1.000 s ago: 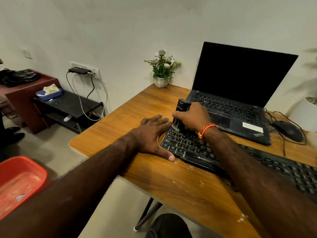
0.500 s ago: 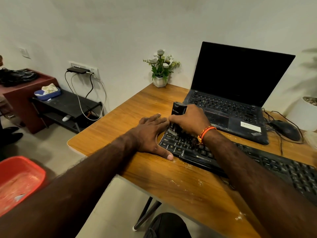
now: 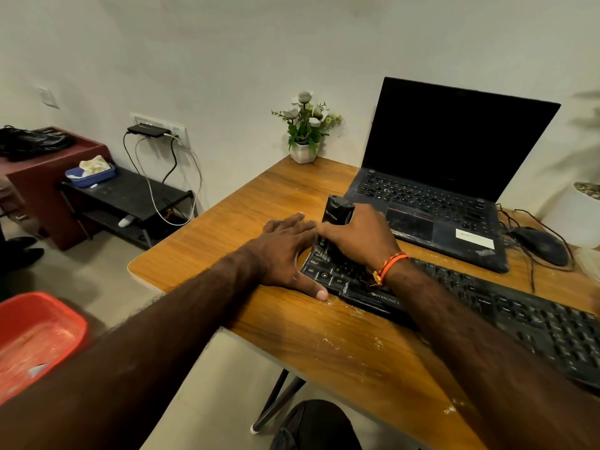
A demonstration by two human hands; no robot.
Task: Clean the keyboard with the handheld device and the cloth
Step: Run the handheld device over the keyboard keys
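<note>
A wooden worktop (image 3: 253, 203) stands before you, dusted with pale specks along its near edge. On it lie a black keyboard (image 3: 506, 306) at the front, an open laptop (image 3: 454, 177) behind it, a small potted plant (image 3: 303, 151) at the far corner, and a wired mouse (image 3: 540, 245) to the right. Your left hand (image 3: 285, 251) rests flat on the wood, touching the keyboard's left end.

Glossy wood-grain desk (image 3: 259, 206), matt black plastic kbd (image 3: 519, 306), glossy blk handheld device (image 3: 337, 211)
</note>
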